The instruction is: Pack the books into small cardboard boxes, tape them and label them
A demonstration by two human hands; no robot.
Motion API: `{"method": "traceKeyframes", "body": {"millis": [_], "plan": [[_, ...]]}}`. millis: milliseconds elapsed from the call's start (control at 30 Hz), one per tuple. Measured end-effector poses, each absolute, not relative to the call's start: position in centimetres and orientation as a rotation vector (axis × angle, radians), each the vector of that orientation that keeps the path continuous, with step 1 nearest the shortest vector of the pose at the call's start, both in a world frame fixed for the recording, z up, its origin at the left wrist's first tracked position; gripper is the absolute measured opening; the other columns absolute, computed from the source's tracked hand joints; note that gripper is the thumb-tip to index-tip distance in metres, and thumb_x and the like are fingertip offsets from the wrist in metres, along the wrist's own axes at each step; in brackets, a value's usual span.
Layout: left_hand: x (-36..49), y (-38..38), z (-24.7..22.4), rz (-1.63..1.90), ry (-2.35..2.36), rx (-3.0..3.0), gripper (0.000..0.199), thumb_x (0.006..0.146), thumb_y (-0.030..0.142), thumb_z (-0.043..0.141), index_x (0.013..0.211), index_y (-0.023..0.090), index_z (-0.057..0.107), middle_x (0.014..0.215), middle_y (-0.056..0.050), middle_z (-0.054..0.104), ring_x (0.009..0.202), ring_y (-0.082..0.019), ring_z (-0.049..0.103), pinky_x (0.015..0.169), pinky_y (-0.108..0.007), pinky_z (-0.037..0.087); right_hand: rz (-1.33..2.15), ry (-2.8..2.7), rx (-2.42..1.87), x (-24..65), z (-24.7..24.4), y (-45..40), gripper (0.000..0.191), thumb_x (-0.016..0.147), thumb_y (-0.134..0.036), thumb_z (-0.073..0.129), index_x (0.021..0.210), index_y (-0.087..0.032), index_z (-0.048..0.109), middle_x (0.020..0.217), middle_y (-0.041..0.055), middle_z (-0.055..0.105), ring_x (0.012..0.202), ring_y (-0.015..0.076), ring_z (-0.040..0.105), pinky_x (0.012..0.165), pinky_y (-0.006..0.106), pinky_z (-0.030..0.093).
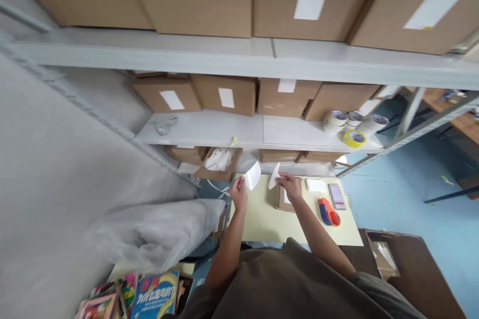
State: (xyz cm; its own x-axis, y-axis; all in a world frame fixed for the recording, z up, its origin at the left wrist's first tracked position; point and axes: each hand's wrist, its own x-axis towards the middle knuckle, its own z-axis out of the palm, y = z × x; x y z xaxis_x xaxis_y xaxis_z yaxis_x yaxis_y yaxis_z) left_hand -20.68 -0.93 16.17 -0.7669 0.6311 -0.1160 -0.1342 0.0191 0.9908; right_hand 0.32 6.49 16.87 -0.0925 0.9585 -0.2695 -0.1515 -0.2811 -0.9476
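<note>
Between the fingers of my left hand (pixel 238 194) is a white paper label (pixel 252 175), curled at its edge and held above the pale yellow table (pixel 258 224). My right hand (pixel 291 185) pinches another piece of white paper (pixel 274 176), which is bent. Under the right hand lies a cardboard box (pixel 282 200) with a white patch on top, partly covered by my hand and forearm. To the right are a red and blue tape dispenser (pixel 328 212), a small white stack of paper (pixel 316 185) and a blurred-out phone-like item (pixel 337 196).
Shelves (pixel 209 127) with several cardboard boxes (pixel 224 94) rise in front of me. Tape rolls (pixel 354 137) stand on the middle shelf. An open box (pixel 220 167) of white material juts out left of the table. Plastic wrap (pixel 160 232) and books (pixel 155 296) lie at left.
</note>
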Motion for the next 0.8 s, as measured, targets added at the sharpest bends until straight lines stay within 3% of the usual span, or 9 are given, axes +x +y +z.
{"method": "traceKeyframes", "body": {"millis": [167,300,433,633,733,800], "plan": [[-28.9,-6.4,16.1,1.808,1.997,0.506,0.047,0.088,0.064,0.067,0.098,0.019,0.079,0.097,-0.010,0.080,0.090,-0.023,0.072,0.084,-0.031,0.057,1.784,-1.010,-1.241,-12.6,14.0,8.0,0.032,0.054,-0.037,0.087,0.073,-0.022,0.067,0.072,-0.0023,0.068,0.067,0.0147,0.061,0.071,0.032,0.053],[-33.7,-11.4,16.6,1.808,2.200,0.479,0.043,0.093,0.059,0.064,0.099,0.020,0.080,0.099,-0.011,0.080,0.090,-0.023,0.071,0.084,-0.032,0.056,1.874,-1.035,-1.297,-22.2,13.3,9.7,0.036,0.051,-0.036,0.088,0.075,-0.021,0.066,0.062,-0.0043,0.065,0.061,0.0143,0.060,0.066,0.031,0.052],[-35.9,-14.5,16.5,1.806,2.301,0.484,0.042,0.096,0.055,0.060,0.100,0.019,0.081,0.097,-0.010,0.080,0.084,-0.021,0.070,0.076,-0.030,0.055,1.818,-1.047,-1.248,-27.7,13.2,11.0,0.039,0.056,-0.041,0.087,0.085,-0.023,0.067,0.070,-0.0029,0.070,0.068,0.0161,0.064,0.068,0.030,0.051],[-35.6,-13.8,15.1,1.729,2.309,0.842,0.036,0.102,0.047,0.056,0.098,0.021,0.081,0.090,-0.008,0.078,0.078,-0.019,0.069,0.072,-0.029,0.054,1.749,-1.168,-1.297,-25.4,12.9,8.1,0.042,0.067,-0.057,0.082,0.089,-0.025,0.069,0.086,0.0026,0.077,0.088,0.0218,0.072,0.074,0.030,0.051],[-34.1,-11.4,14.3,1.641,2.200,1.179,0.033,0.103,0.041,0.056,0.093,0.022,0.081,0.088,-0.008,0.077,0.083,-0.019,0.070,0.078,-0.030,0.055,1.923,-1.287,-1.207,-21.1,13.3,4.4,0.049,0.075,-0.070,0.075,0.079,-0.022,0.070,0.084,0.0079,0.078,0.085,0.0236,0.073,0.074,0.032,0.053],[-32.3,-9.7,14.0,1.551,2.093,1.414,0.030,0.103,0.039,0.059,0.091,0.023,0.080,0.090,-0.008,0.077,0.087,-0.020,0.070,0.086,-0.032,0.055,1.987,-1.281,-1.173,-18.0,13.8,2.0,0.055,0.081,-0.074,0.071,0.085,-0.020,0.076,0.091,0.0109,0.080,0.090,0.0252,0.074,0.078,0.033,0.054]]}}
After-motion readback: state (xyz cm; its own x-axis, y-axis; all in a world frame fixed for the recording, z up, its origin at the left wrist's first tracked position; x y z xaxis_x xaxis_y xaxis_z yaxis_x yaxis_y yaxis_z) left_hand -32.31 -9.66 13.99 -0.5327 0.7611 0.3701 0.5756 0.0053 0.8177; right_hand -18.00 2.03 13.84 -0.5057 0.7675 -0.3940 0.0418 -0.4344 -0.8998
